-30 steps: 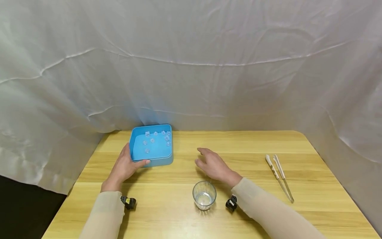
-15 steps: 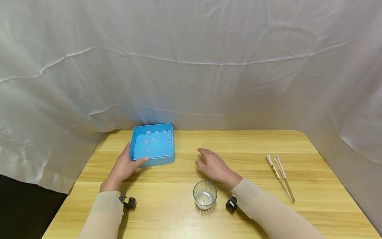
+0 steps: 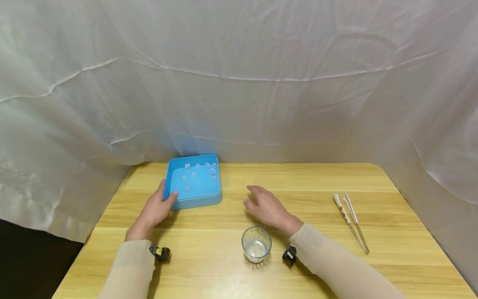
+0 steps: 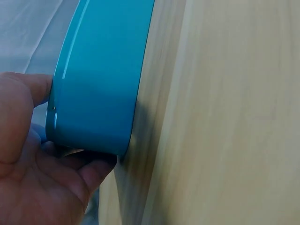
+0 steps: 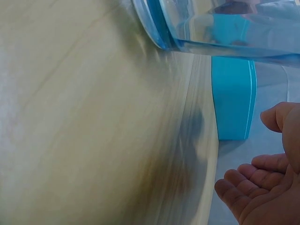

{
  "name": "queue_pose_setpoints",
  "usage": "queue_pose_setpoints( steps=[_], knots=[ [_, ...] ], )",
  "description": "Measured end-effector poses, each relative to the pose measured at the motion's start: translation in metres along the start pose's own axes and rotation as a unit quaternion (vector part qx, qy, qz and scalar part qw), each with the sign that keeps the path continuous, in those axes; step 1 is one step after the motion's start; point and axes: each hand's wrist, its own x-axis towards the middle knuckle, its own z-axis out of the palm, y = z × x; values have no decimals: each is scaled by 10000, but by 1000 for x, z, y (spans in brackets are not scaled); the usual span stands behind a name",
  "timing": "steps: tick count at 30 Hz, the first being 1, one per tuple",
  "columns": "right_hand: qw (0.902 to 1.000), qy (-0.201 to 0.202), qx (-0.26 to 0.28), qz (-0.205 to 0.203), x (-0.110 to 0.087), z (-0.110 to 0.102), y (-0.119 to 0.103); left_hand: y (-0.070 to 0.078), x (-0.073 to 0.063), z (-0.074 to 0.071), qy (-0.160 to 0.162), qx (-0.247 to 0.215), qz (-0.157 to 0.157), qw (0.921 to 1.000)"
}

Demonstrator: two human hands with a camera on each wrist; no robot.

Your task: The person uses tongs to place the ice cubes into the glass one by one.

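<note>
A light-blue square box (image 3: 198, 202) stands at the back left of the table, with several small clear cubes (image 3: 193, 175) inside. At its near left corner, my left hand (image 3: 153, 210) holds it. In the left wrist view, the thumb (image 4: 40, 86) meets the box's rim while the fingers (image 4: 98, 176) bend around the corner; some fingertips are hidden. My right hand (image 3: 269, 209) hovers to the right of the box, fingers loosely bent, holding nothing. Just in front of it stands a clear drinking glass (image 3: 256, 245).
Tongs with white handles (image 3: 351, 222) lie on the right side of the wooden table (image 3: 209, 261). A grey-white curtain (image 3: 261, 104) hangs behind the table and along its sides. The right wrist view shows the glass (image 5: 225, 47) close to the camera.
The box has shifted slightly to the right with its cubes. My left thumb has drawn back left along the near rim to the corner. The right hand stays put.
</note>
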Motion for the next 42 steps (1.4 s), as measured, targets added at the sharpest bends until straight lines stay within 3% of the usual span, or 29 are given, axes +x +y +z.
queue_pose_setpoints(
  steps=[10, 29, 36, 42],
  knots=[
    [9999, 140, -68, -33, 1, 1, -2, 11, 2, 15, -70, -3, 344, 9994],
    [9994, 197, 190, 205, -4, -4, 1, 49, 6, 56, -378, -149, 888, 9952],
    [9985, 379, 209, 332, -13, -14, 11, 60, 7, 71, -444, -158, 1240, 9912],
    [9977, 467, 217, 437, -22, -23, 23, 73, 6, 83, -476, -254, 1354, 9893]
  ],
)
